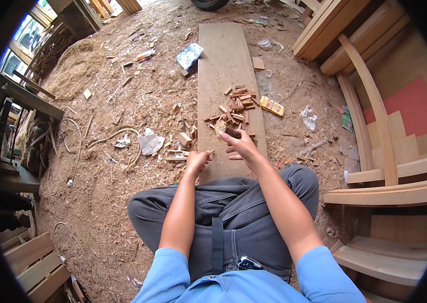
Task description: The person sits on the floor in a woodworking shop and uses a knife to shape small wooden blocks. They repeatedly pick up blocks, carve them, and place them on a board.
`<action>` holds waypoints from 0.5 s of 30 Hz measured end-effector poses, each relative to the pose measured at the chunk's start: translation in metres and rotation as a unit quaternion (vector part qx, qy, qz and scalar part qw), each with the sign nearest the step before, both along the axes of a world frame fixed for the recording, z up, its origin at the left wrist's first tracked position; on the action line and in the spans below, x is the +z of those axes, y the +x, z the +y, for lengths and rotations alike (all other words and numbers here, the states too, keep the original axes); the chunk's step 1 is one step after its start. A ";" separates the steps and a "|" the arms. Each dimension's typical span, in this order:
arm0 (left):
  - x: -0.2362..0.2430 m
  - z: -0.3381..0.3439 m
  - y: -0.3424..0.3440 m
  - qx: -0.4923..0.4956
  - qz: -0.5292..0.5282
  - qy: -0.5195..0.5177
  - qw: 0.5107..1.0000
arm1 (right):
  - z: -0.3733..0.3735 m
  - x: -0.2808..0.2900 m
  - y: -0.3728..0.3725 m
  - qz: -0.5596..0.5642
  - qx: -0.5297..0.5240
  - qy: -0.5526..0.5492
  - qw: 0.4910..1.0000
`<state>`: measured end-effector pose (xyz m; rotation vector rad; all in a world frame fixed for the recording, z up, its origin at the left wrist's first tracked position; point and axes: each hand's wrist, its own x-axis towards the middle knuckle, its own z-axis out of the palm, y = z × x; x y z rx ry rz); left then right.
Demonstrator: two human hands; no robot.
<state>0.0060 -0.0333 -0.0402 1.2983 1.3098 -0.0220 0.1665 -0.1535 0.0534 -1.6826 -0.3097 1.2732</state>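
Observation:
I sit cross-legged at the near end of a long wooden board [223, 55] lying on the ground. My left hand [198, 162] is closed at the board's left edge, pinching a small wood piece [212, 151]. Over the board, my right hand [245, 150] grips a short, dark brown object [232, 132] between thumb and forefinger. A pale, rough end [220, 127] shows beside it; its exact kind I cannot make out. Just beyond my hands, a loose pile of small reddish-brown wood blocks [243, 100] lies on the board.
Sawdust and wood scraps cover the ground. Right of the board lies a yellow packet [272, 106]; a blue-white wrapper [189, 56] touches its left edge. A white cloth-like piece [150, 142] lies left. Wooden frames [385, 126] stand right, a dark metal frame [31, 98] left.

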 end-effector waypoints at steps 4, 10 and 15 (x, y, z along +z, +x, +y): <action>-0.017 0.004 -0.001 -0.038 0.042 0.106 0.993 | 0.006 -0.028 0.002 -0.167 0.036 -0.111 0.979; -0.026 0.004 -0.004 -0.056 0.113 0.269 0.955 | 0.003 -0.029 0.001 -0.398 0.024 -0.143 0.906; -0.011 -0.009 -0.011 -0.063 0.038 0.244 0.967 | 0.005 -0.004 0.008 -0.393 -0.015 -0.051 0.918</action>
